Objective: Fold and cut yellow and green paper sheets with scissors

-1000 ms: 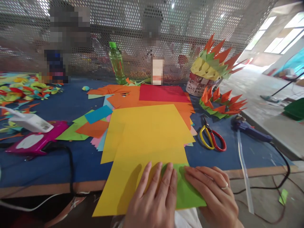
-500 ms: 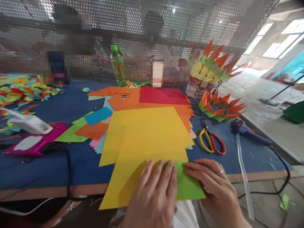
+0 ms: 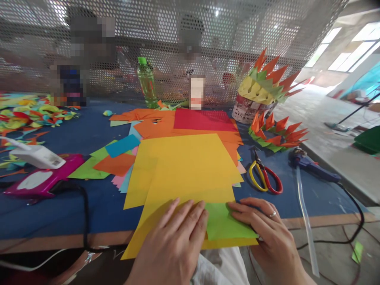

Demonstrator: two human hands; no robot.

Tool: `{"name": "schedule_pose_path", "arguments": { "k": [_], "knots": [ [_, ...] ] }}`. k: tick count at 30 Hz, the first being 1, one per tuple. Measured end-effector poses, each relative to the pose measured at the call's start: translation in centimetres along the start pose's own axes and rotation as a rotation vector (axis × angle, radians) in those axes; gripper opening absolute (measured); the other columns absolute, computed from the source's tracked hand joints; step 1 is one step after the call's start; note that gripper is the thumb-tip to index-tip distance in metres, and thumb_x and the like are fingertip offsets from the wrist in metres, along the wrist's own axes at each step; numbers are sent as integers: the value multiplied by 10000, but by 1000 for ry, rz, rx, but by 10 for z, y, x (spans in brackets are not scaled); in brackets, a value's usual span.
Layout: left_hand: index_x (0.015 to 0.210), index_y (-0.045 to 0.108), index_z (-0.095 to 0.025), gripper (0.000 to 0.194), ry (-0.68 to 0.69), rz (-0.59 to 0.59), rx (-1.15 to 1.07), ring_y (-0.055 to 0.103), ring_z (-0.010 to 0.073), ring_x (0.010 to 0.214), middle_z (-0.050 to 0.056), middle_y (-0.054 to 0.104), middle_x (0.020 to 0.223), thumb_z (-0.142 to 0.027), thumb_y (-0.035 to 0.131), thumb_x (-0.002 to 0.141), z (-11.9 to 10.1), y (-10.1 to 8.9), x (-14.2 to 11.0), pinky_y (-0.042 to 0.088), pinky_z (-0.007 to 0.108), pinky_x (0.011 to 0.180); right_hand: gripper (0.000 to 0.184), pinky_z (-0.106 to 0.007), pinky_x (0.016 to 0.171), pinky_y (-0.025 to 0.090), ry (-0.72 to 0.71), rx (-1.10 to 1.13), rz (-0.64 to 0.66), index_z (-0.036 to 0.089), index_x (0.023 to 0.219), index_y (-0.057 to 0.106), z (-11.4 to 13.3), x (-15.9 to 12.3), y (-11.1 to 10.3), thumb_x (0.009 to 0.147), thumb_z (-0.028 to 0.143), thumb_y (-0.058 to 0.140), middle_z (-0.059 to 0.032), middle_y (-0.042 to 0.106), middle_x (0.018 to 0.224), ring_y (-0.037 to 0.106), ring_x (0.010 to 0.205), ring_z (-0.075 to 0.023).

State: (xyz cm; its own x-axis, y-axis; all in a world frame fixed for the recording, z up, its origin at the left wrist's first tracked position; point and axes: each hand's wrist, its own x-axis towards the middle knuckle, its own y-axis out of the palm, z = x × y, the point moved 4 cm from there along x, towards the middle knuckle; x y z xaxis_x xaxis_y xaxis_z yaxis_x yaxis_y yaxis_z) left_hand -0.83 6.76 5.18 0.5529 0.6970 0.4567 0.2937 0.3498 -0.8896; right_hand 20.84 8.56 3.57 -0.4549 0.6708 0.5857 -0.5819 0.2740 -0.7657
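Creased white clothing (image 3: 227, 267) covers the lap. To the right of that clothing, the right hand (image 3: 265, 229) wears a slim, silvery ring (image 3: 272, 214) on one finger; to its left, the left hand (image 3: 175, 237) is bare.

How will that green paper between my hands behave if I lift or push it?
The green paper should be light, looking thin. It may bend easily, with no backing visible. It might slide, lying on flat yellow paper.

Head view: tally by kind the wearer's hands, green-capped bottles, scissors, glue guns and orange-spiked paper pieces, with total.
Left hand and right hand: 2
Green-capped bottle: 1
Scissors: 1
Glue gun: 1
Tall spiked piece and spiked ring: 2
Total: 7
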Motion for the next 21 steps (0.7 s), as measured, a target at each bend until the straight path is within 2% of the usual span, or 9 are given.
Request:
{"name": "schedule_pose_path", "arguments": {
  "k": [10, 15, 18, 21],
  "knots": [
    [1302, 656, -174, 389, 1, -17, 23, 598, 207, 1226, 27, 680, 1348, -251, 399, 1020, -3, 3, -1, 320, 370, 1137, 353, -389, 946, 440, -13, 4, 11, 168, 1066, 642, 1, -2, 0, 856, -51, 460, -48, 747, 1164, 555, 1142, -218],
    [1359, 603, -154, 448, 41, 5, 20, 581, 239, 1270, 59, 621, 1424, -175, 385, 968, 0, 12, -7, 373, 417, 1123, 388, -400, 934, 450, 9, 7, 30, 187, 1085, 636, -1, -2, 1, 834, -50, 459, -38, 745, 1170, 555, 1139, -225],
    [1389, 575, -164, 534, 76, 65, 2, 609, 237, 1257, 49, 602, 1445, -95, 411, 886, 9, 5, -9, 465, 410, 1078, 376, -409, 941, 454, 17, 3, 47, 197, 1101, 628, -2, -2, 2, 849, -35, 473, -31, 746, 1173, 555, 1139, -227],
    [1338, 620, -198, 622, 81, 110, 4, 665, 197, 1196, 9, 651, 1383, -4, 406, 787, 27, -12, -12, 551, 349, 1010, 332, -409, 940, 467, 27, 7, 50, 210, 1115, 621, -4, 0, 2, 887, 0, 501, -23, 749, 1169, 561, 1138, -226]
  ]
}}
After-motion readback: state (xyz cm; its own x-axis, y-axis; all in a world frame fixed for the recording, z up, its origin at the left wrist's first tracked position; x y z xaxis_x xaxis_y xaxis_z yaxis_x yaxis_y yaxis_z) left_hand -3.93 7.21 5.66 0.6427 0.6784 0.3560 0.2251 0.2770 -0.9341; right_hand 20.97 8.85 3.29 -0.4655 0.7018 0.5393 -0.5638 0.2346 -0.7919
